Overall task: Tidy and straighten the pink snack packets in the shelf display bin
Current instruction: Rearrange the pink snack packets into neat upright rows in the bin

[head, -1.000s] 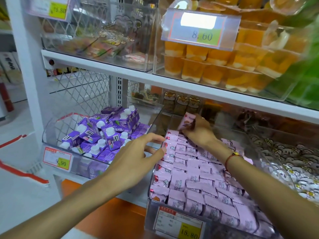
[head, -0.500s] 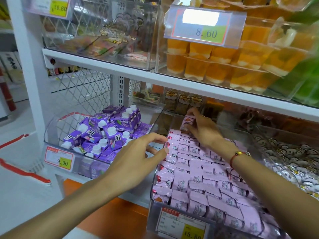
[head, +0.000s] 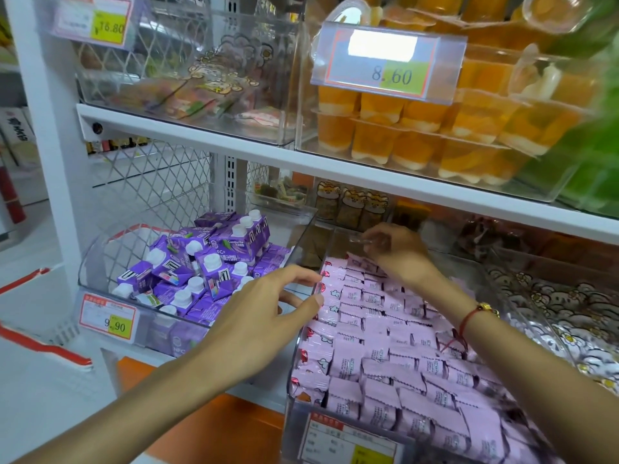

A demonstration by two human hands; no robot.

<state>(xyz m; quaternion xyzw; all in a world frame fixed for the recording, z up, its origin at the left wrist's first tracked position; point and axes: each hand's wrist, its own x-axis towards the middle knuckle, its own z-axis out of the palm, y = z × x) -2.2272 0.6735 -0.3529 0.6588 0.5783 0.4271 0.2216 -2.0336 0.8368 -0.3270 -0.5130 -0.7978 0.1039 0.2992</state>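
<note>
Rows of pink snack packets (head: 385,346) fill a clear display bin (head: 290,390) on the lower shelf. My left hand (head: 268,316) rests against the bin's left wall, fingers relaxed, thumb and forefinger at the rim beside the packets. Over the far end of the bin my right hand (head: 398,252) has its fingers curled down on a pink packet (head: 356,260) in the back row. That hand is blurred and partly behind the bin's clear rear rim. A red cord bracelet is on the right wrist.
Left of the bin, a clear tray holds several purple cartons (head: 207,262) with a 9.90 price tag (head: 107,321). On the right lies a bin of cartoon-printed packets (head: 552,313). The shelf board (head: 335,172) above carries orange jelly cups (head: 418,139), close over my right hand.
My right hand has lowered the pink packet it held raised down into the back row. My left hand has stayed at the bin's left wall.
</note>
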